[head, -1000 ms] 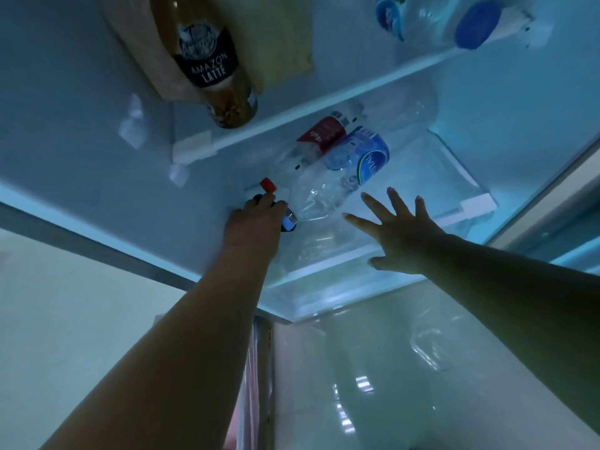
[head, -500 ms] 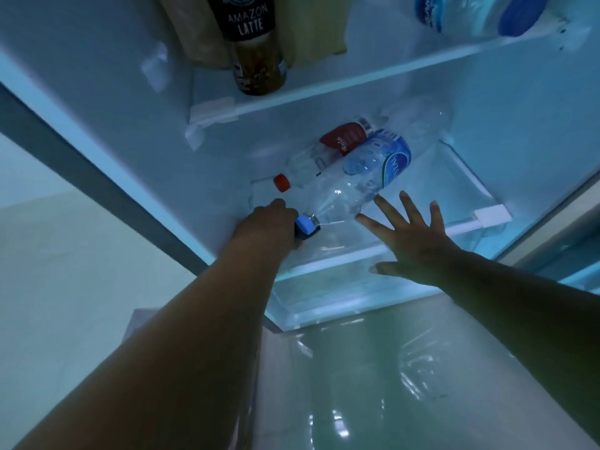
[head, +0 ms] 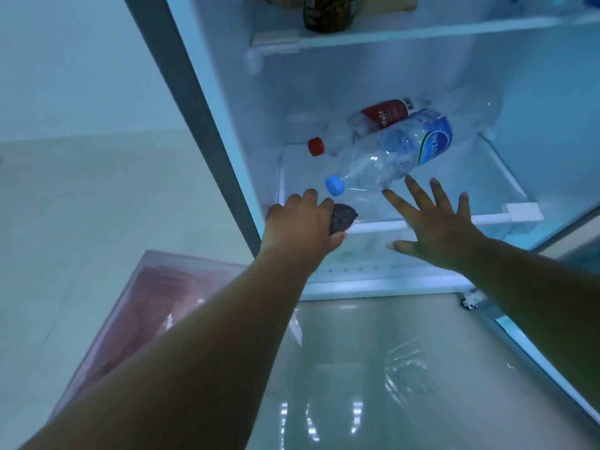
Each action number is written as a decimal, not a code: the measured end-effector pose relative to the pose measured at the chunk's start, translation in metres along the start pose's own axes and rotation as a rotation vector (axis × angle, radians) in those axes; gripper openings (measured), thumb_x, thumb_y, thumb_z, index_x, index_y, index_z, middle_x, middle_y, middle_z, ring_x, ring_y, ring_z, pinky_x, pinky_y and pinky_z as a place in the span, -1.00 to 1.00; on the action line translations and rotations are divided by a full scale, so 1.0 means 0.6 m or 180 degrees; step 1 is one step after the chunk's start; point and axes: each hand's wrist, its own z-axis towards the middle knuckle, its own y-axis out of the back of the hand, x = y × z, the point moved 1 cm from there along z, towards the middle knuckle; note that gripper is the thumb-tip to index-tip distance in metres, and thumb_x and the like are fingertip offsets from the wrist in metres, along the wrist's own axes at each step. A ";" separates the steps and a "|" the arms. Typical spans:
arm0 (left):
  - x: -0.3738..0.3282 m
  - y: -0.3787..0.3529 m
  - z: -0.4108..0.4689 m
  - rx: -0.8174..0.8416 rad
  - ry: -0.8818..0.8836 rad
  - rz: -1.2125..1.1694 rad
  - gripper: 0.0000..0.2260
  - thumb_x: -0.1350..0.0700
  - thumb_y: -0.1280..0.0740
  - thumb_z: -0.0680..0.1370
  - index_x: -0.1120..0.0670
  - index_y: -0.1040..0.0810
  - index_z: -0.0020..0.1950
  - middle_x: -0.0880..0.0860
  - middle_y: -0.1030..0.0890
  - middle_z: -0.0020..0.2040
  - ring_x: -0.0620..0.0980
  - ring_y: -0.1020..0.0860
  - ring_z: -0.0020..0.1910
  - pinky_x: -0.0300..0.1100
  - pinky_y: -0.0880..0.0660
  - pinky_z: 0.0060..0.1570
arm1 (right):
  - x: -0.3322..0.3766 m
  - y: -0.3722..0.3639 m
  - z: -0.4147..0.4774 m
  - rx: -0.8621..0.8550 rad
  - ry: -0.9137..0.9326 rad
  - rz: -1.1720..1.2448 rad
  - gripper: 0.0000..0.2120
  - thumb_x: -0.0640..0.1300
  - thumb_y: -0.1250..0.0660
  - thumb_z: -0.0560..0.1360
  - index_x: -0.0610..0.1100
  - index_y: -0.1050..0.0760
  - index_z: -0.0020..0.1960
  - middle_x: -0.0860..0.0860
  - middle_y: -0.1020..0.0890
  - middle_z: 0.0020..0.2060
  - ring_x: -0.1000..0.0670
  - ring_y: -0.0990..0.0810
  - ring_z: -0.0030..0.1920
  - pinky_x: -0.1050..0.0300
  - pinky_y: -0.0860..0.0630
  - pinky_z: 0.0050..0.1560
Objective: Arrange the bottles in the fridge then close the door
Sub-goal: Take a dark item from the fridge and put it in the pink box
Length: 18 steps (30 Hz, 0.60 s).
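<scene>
Two clear plastic bottles lie on their sides on the lower glass shelf [head: 422, 224] of the open fridge. The larger blue-capped bottle [head: 389, 157] has a blue label and rests partly on the red-capped bottle [head: 363, 126]. My left hand [head: 302, 224] is at the shelf's front left corner, just below the blue cap, with fingers and thumb closed on a small dark rounded object [head: 343, 218]. My right hand [head: 431, 225] hovers over the shelf's front edge, fingers spread and holding nothing. Its fingertips are close to the blue-capped bottle's shoulder.
A brown bottle [head: 328, 14] stands on the upper shelf [head: 422, 35]. The fridge's grey left wall [head: 194, 125] runs beside my left hand. A pink translucent container [head: 146, 303] sits at lower left. The open door's edge [head: 552, 368] lies at lower right over a glossy floor.
My left hand has come off the blue cap and drawn back to the shelf's front edge, where a dark object now shows in its grip. The view has tilted downward.
</scene>
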 end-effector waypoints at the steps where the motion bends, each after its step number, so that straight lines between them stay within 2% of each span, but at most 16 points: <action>1: -0.001 -0.004 -0.010 -0.0090 -0.0020 0.0024 -0.56 -0.22 -0.21 0.58 0.02 -0.41 0.34 0.06 -0.45 0.15 0.10 -0.46 0.12 -0.05 -0.34 -0.06 | 0.008 0.001 -0.006 -0.0019 -0.0004 0.0007 -0.14 0.37 -0.17 0.46 0.22 0.33 0.51 0.00 0.25 0.56 -0.21 0.20 0.55 -0.40 0.08 0.41; 3: -0.001 -0.014 -0.037 -0.0342 -0.0116 -0.0034 -0.58 -0.19 -0.31 0.54 0.06 -0.48 0.25 0.08 -0.50 0.07 0.12 -0.49 0.02 -0.05 -0.36 -0.08 | 0.032 -0.001 -0.017 -0.0083 0.0049 0.0002 -0.14 0.35 -0.18 0.47 0.19 0.30 0.52 -0.01 0.21 0.57 -0.21 0.17 0.55 -0.38 0.08 0.43; 6: 0.010 -0.037 -0.082 -0.0706 -0.0343 -0.0064 -0.59 -0.13 -0.54 0.33 0.12 -0.61 0.00 0.11 -0.55 -0.16 0.16 -0.52 -0.24 -0.07 -0.41 -0.28 | 0.075 -0.002 -0.027 -0.0201 0.0220 0.0087 -0.17 0.30 -0.23 0.47 0.18 0.18 0.54 -0.05 0.12 0.57 -0.18 0.12 0.55 -0.30 0.08 0.45; 10: 0.056 -0.059 -0.142 -0.0897 -0.0355 -0.0046 -0.60 -0.15 -0.50 0.32 0.10 -0.61 0.00 0.08 -0.53 -0.20 0.14 -0.49 -0.28 -0.06 -0.41 -0.30 | 0.145 0.011 -0.025 -0.0370 0.0634 0.0266 -0.26 0.19 -0.27 0.49 0.10 0.00 0.55 -0.06 -0.02 0.56 -0.11 -0.01 0.55 -0.20 0.01 0.48; 14: 0.118 -0.062 -0.189 -0.0830 -0.0053 -0.0050 -0.58 -0.20 -0.26 0.41 0.09 -0.61 0.04 0.08 -0.54 -0.17 0.14 -0.49 -0.24 -0.05 -0.43 -0.27 | 0.223 0.016 -0.005 -0.0274 0.0767 0.0217 -0.18 0.20 -0.29 0.47 0.09 0.10 0.55 -0.05 0.04 0.57 -0.13 0.06 0.55 -0.22 0.03 0.49; 18: 0.185 -0.075 -0.237 -0.0792 0.0171 0.0071 -0.64 -0.18 -0.35 0.43 0.08 -0.60 0.03 0.07 -0.54 -0.17 0.12 -0.49 -0.23 -0.06 -0.44 -0.27 | 0.282 0.020 0.024 -0.0280 0.0773 0.0160 -0.08 0.20 -0.37 0.42 -0.05 0.10 0.55 -0.11 0.02 0.56 -0.17 0.06 0.55 -0.23 0.03 0.50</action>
